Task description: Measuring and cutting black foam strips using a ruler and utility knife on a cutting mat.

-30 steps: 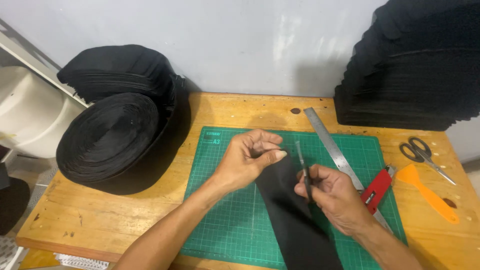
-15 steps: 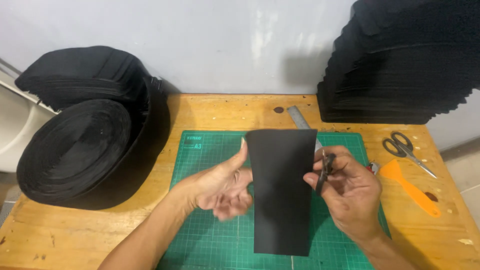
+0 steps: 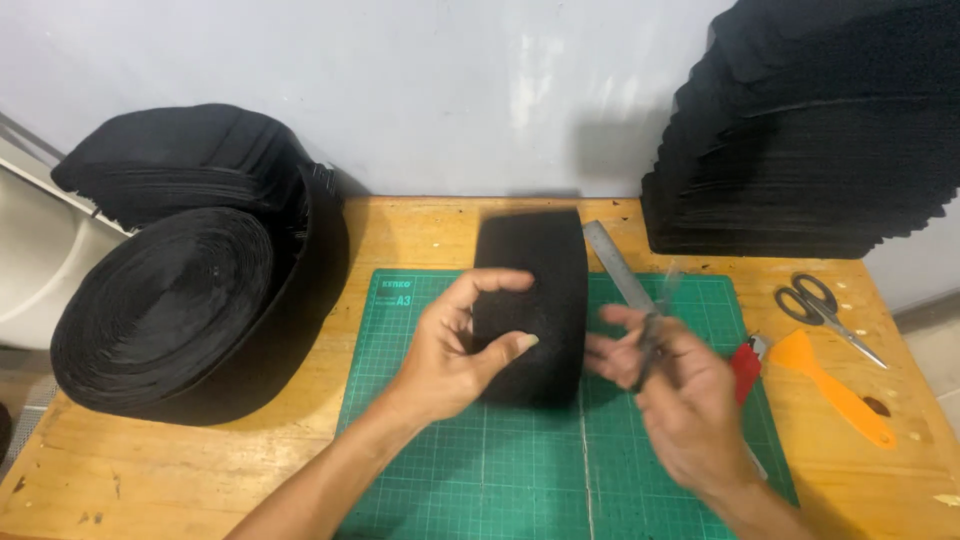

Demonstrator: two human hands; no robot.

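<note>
My left hand point(image 3: 455, 350) grips a wide strip of black fabric point(image 3: 532, 290) by its left edge, thumb and fingers pinching it, and lifts it over the green cutting mat point(image 3: 480, 460). My right hand point(image 3: 680, 400) is just right of the strip, blurred, and closed around a slim dark tool point(image 3: 652, 335) that looks like a blade or pen; I cannot tell which. A steel ruler point(image 3: 615, 265) lies diagonally on the mat behind the strip.
A big roll of black webbing point(image 3: 160, 310) and a folded black stack point(image 3: 180, 165) sit at the left. A tall pile of black pieces point(image 3: 800, 150) stands at the back right. Scissors point(image 3: 825, 305), an orange scraper point(image 3: 835, 385) and a red cutter point(image 3: 745, 365) lie at the right.
The black strip has been lifted and shifted farther from me, and it now looks shorter. My left hand went from flat beside it to gripping its edge. My right hand dropped lower.
</note>
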